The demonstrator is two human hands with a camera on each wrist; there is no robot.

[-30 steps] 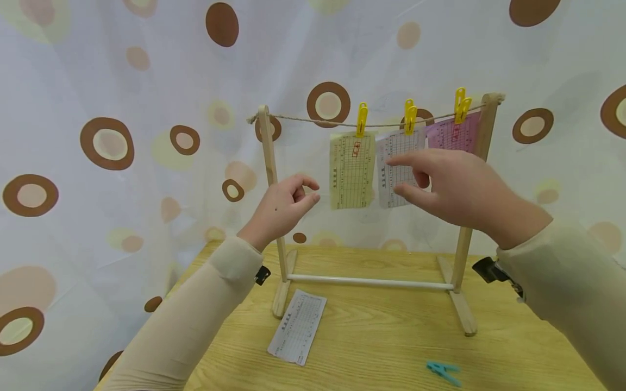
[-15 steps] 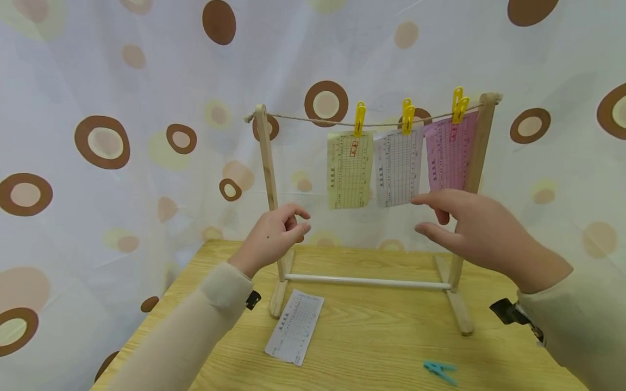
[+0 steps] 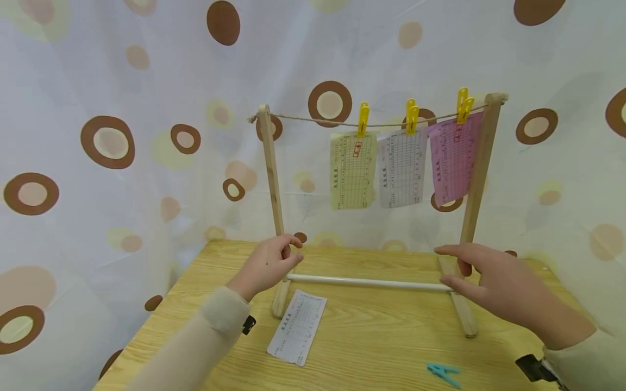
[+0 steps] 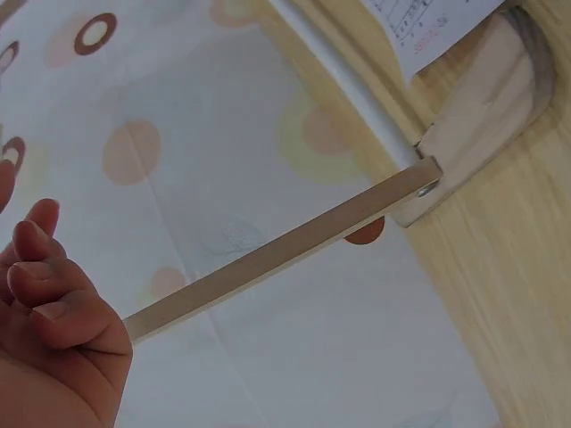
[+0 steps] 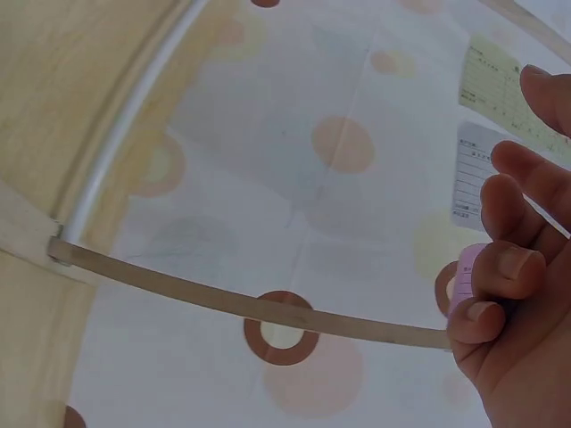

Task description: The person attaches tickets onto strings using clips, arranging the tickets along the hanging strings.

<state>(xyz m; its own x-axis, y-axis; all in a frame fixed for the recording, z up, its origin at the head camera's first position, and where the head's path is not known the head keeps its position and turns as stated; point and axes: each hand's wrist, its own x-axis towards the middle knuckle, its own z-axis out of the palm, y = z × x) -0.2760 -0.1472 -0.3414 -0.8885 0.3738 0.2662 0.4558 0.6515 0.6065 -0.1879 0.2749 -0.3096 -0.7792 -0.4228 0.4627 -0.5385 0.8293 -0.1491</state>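
Note:
My left hand (image 3: 268, 267) hovers in front of the rack's left post, fingers loosely bent and holding nothing. Below it a white printed slip (image 3: 297, 327) lies on the table. My right hand (image 3: 499, 282), also holding nothing, is in front of the right post's lower end, thumb and index finger apart. Three slips hang from the rack's rope (image 3: 313, 120): a yellow slip (image 3: 353, 171), a white hanging slip (image 3: 402, 169) and a pink slip (image 3: 456, 160). Yellow clothespins (image 3: 363, 119) fasten them. A blue clothespin (image 3: 443, 374) lies at the table's front right.
The wooden rack (image 3: 476, 179) stands on the table (image 3: 376, 331), with a white bar (image 3: 367, 281) joining its feet low down. Behind it hangs a white curtain (image 3: 146, 92) with brown and beige circles.
Both hands have come down from the hanging slips to near the bar's height, the right one also moving rightward. The pink slip is now uncovered. Slips and clothespins have stayed put.

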